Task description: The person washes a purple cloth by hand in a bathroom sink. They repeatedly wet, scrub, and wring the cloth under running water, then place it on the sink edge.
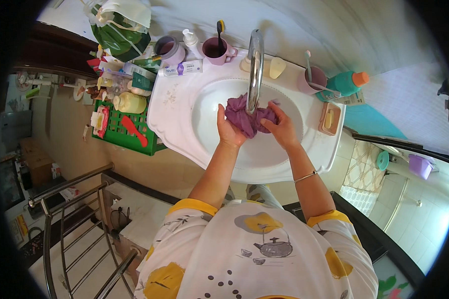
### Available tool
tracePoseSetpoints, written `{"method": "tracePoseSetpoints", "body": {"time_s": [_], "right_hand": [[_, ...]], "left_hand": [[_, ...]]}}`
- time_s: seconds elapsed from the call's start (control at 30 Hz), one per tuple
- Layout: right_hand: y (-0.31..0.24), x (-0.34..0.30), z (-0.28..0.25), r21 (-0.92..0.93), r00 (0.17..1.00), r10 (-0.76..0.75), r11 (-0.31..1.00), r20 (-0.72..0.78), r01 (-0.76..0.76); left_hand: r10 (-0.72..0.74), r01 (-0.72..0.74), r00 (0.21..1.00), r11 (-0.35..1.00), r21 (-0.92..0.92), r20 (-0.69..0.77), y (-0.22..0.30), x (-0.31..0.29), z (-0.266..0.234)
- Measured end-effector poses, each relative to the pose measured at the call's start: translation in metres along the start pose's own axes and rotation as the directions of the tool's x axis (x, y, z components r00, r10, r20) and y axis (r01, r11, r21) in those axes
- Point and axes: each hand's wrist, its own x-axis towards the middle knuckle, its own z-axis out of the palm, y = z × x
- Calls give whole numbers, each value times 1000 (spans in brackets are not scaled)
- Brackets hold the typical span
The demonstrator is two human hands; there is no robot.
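Observation:
A crumpled purple cloth [240, 115] is bunched between my two hands over the white oval sink [209, 129]. My left hand [229, 128] holds it from the left side, thumb up and the other fingers mostly hidden under the folds. From the right, my right hand [283, 127] grips the cloth, its fingers bent over the edge. The curved chrome faucet [256, 60] comes down right at the cloth, its mouth just above or against the folds. Whether water is running I cannot tell.
Along the back rim stand a pink mug [216, 52] with a toothbrush, a white pump bottle [190, 41] and a toothpaste tube [182, 68]. At right are another cup [312, 82], a teal bottle [345, 84] and a soap dish [329, 119]. A green basket [117, 134] adjoins at left.

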Motion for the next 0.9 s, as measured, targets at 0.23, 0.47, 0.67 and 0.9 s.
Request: {"method": "tracePoseSetpoints", "body": {"time_s": [0.23, 0.47, 0.67, 0.9], "right_hand": [[-69, -16, -9, -494, 963, -244, 827, 110, 266], [-67, -8, -35, -310, 981, 29, 950, 192, 32], [-41, -1, -13, -301, 999, 16, 953, 51, 0], [-38, -12, 30, -427, 861, -506, 768, 51, 477]], "left_hand": [[19, 3, 994, 981, -195, 107, 8, -7, 16], [-26, 29, 999, 974, -225, 20, 8, -1, -14], [-9, -6, 989, 995, -104, -149, -2, 2, -21], [-41, 93, 984, 950, 300, -175, -3, 8, -2]]}}
